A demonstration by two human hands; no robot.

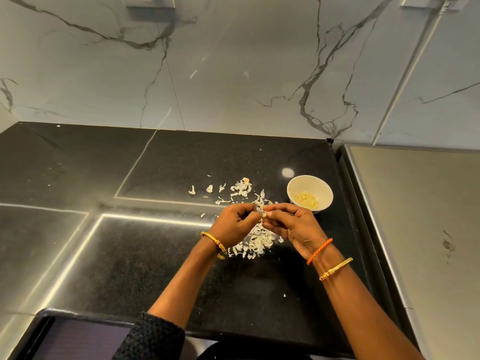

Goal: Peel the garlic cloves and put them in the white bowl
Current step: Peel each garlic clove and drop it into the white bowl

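Observation:
Over the black counter, my left hand (235, 220) and my right hand (291, 222) meet fingertip to fingertip. Between them they pinch a small pale garlic clove (264, 215), mostly hidden by the fingers. A thin bit of skin sticks up at the fingertips. The white bowl (310, 193) stands just beyond and to the right of my right hand, with several peeled cloves (306, 199) inside. Loose white garlic skins (255, 241) lie scattered under and beyond both hands.
The black stone counter (155, 255) runs left and toward me, with bright light reflections. A marble wall (233, 74) rises behind. A grey steel surface (415, 216) borders the counter on the right. A dark sleeve shows at the bottom edge.

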